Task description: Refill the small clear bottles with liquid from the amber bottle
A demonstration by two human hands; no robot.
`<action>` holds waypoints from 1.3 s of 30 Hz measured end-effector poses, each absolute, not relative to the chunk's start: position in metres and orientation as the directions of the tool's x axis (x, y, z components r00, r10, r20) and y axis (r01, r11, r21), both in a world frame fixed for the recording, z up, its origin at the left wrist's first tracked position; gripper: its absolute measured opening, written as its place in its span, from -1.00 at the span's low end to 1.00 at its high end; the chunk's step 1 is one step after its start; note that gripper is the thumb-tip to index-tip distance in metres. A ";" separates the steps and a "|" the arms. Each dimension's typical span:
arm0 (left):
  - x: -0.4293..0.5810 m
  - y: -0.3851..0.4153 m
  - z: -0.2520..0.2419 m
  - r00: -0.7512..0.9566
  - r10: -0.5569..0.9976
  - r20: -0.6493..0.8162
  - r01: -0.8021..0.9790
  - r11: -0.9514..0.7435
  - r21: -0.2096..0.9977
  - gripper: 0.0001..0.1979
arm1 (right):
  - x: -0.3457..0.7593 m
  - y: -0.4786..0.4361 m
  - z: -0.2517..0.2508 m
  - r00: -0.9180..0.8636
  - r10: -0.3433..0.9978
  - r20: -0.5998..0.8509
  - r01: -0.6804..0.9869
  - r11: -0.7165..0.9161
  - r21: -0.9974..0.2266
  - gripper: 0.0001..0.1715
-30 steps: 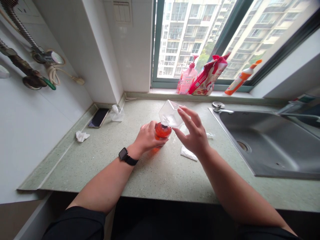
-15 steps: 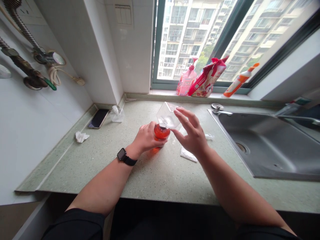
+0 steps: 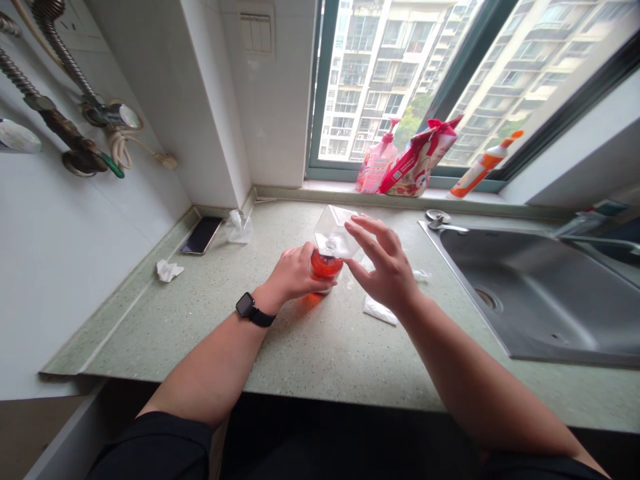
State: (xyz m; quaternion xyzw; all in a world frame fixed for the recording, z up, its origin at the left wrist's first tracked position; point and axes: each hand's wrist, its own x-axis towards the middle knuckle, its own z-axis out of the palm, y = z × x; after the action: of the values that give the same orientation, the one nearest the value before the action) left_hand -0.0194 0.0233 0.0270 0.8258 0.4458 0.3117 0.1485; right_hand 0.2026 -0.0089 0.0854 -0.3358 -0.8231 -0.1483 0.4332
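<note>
A bottle of red liquid (image 3: 326,265) stands on the counter, with my left hand (image 3: 295,275) wrapped round its side. Above its neck sits a clear angular container (image 3: 334,230), tilted, its narrow end down at the bottle's mouth. My right hand (image 3: 383,260) is at the container's right side, fingertips against it and the thumb near its lower end. A folded white tissue (image 3: 380,311) lies on the counter under my right hand, and a small clear plastic piece (image 3: 423,275) lies just beyond it.
On the left of the counter (image 3: 200,333) are a phone (image 3: 201,235), a crumpled tissue (image 3: 169,271) and a clear plastic piece (image 3: 239,227). A steel sink (image 3: 540,287) is at the right. A pink pump bottle (image 3: 376,165), a red bag (image 3: 419,160) and an orange-white bottle (image 3: 483,168) stand on the sill.
The view has shifted slightly, so the surroundings appear a little further right. Both hands keep their hold on the bottle and the clear container.
</note>
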 end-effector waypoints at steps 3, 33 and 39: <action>-0.020 0.023 0.028 0.407 0.837 0.365 0.655 -0.546 0.522 -0.30 | 0.203 -0.009 0.087 -0.410 0.427 0.806 0.683 0.729 -0.040 0.00; -0.021 0.024 0.029 0.424 0.829 0.364 0.600 -0.558 0.573 -0.31 | 0.202 -0.011 0.096 -0.471 0.424 0.774 0.685 0.728 0.018 -0.02; -0.021 0.023 0.030 0.427 0.833 0.353 0.600 -0.552 0.578 -0.33 | 0.201 -0.011 0.096 -0.471 0.427 0.772 0.683 0.730 0.013 -0.01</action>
State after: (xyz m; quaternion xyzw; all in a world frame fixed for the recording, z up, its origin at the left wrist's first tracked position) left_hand -0.0212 0.0232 0.0297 0.8239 0.4349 0.3122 0.1861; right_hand 0.2013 -0.0112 0.0963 -0.3297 -0.8421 -0.1623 0.3948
